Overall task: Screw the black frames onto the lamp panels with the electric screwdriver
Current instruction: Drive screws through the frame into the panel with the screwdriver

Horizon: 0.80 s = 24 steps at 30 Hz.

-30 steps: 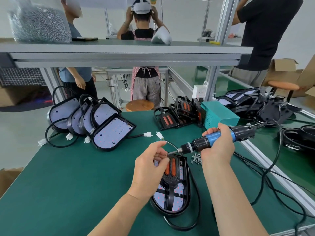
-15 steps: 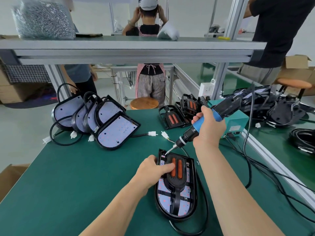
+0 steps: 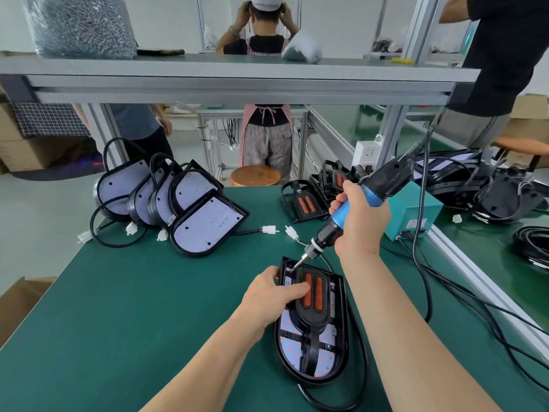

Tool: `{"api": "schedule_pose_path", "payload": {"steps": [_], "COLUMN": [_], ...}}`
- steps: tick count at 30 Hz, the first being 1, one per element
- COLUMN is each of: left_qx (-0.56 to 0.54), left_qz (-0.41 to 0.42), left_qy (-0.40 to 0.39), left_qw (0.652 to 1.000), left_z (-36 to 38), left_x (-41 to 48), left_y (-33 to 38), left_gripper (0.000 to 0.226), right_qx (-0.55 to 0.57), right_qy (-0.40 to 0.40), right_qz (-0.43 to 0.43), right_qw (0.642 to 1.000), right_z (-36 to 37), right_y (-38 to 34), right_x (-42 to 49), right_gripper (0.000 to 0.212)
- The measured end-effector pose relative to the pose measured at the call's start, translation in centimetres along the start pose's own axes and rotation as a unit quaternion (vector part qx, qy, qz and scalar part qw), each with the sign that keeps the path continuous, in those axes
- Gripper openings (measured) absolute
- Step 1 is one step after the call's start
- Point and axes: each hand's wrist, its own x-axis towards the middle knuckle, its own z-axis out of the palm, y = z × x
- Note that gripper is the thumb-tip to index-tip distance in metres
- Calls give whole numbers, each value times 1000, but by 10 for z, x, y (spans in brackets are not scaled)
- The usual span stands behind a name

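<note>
Fingers point(image 3: 300, 288) of the left hand point(image 3: 269, 292) press flat on the black frame point(image 3: 315, 313). Right hand point(image 3: 361, 224) grips the electric screwdriver point(image 3: 341, 214).

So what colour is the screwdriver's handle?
Blue handle on the screwdriver, seen in the head view.

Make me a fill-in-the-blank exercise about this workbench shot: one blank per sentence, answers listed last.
1. The right hand grips the electric screwdriver by its ____ handle.
2. The screwdriver's bit meets the lamp panel at its far ____ corner.
3. The left hand rests on the black frame, which carries ____ orange strips.
4. The table has a ____ top.

Missing words: blue; left; two; green.
</note>
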Motion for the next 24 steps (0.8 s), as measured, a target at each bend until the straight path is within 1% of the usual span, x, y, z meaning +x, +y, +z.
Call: {"api": "schedule_pose_path", "payload": {"steps": [7, 18, 24], "left_qx": [2, 3, -3], "left_qz": [3, -4, 2], "left_qy": [-4, -10, -12], "left_qw": [1000, 1000, 1000], "left_z": [0, -2, -2], "left_x": [1, -1, 0], "left_y": [-2, -1, -3], "left_gripper": [54, 52, 55], "right_qx": [8, -12, -18], "right_qy": [-9, -58, -86], "right_qz": [4, -29, -40], "right_qw": [1000, 998, 995], "right_z": [1, 7, 9], "right_y": [1, 4, 4], "right_x": [-1, -5, -5], "right_gripper": [20, 25, 17]}}
